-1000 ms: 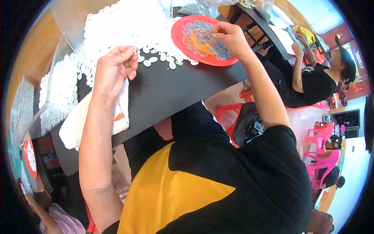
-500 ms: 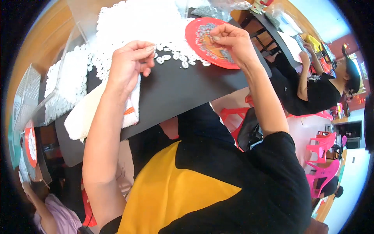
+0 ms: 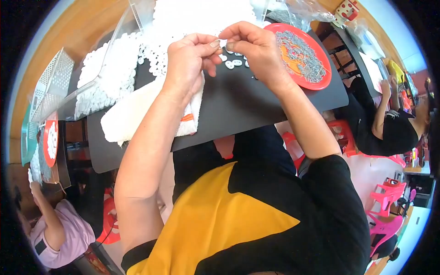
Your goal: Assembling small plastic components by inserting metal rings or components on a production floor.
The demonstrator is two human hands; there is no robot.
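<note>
Drawn toward our bare right hand (image 3: 257, 55) (grip unclear), our left hand (image 3: 189, 58) pinches a white plastic piece (image 3: 223, 43) inside the black desk's (image 3: 240, 101) near edge; slackness could drop it.

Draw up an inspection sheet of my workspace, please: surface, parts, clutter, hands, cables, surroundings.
Surface: dark tabletop, with white pieces spread over its far side.
Parts: white oval pieces heaped loosely; small grey pieces on a red plate at right.
Clutter: folded pale cloth, partly under the left forearm; clear plastic bag beyond the plate.
Hands: left hand pinches a small white piece; right hand meets it, its own grip too small to tell.
Cables: nothing seen on the tabletop.
Surroundings: person in black at right, person in a pink top at lower left, pink chairs.
</note>
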